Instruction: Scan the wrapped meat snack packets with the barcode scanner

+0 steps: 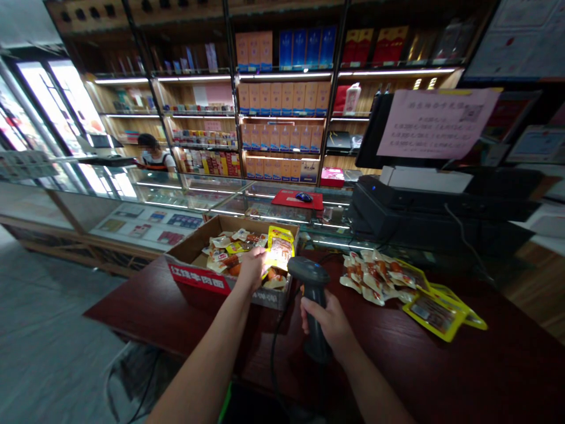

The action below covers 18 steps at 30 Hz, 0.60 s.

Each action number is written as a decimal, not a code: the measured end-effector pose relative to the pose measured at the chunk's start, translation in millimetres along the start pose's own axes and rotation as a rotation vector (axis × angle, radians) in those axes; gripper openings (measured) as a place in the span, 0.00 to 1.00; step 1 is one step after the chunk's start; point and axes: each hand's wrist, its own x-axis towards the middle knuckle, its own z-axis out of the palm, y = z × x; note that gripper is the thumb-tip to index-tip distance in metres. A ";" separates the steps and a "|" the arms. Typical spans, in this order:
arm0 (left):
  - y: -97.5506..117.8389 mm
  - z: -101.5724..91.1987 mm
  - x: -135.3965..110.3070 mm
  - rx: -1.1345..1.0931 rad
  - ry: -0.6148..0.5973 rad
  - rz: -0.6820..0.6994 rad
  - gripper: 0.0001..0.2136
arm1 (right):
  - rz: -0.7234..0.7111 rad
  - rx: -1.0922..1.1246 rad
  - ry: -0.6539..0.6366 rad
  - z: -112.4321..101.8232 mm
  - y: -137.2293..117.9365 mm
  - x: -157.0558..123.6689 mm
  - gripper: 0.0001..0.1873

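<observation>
My left hand (253,268) grips the edge of a yellow-bordered snack packet (281,247) over the right side of an open cardboard box (200,279). Bright light falls on the packet's face. My right hand (329,318) is wrapped round the handle of a black barcode scanner (314,294), whose head points at the packet from close by. Inside the box lie several clear vacuum packs of brown food (220,250). To the right of the scanner, a pile of similar vacuum packs (375,275) rests on the dark red table (375,335), beside several yellow-edged packets (435,315).
A black cable (273,353) hangs from the scanner. Behind the table stand a glass counter (238,203) with a red mouse mat (286,199), a black printer (397,206) and a monitor with a pink paper sheet (435,123). Another person (154,156) sits behind the counter at left.
</observation>
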 end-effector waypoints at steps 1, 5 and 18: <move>-1.0 0.0 0.2 0.016 0.008 -0.003 0.11 | -0.001 0.000 -0.001 -0.3 0.0 0.2 0.18; -2.3 -0.9 0.8 0.005 -0.033 0.008 0.12 | -0.004 0.000 -0.001 -1.3 0.8 0.8 0.17; -10.3 56.9 -19.5 -0.095 -0.191 0.008 0.13 | 0.002 0.027 0.234 -71.1 4.0 -13.5 0.23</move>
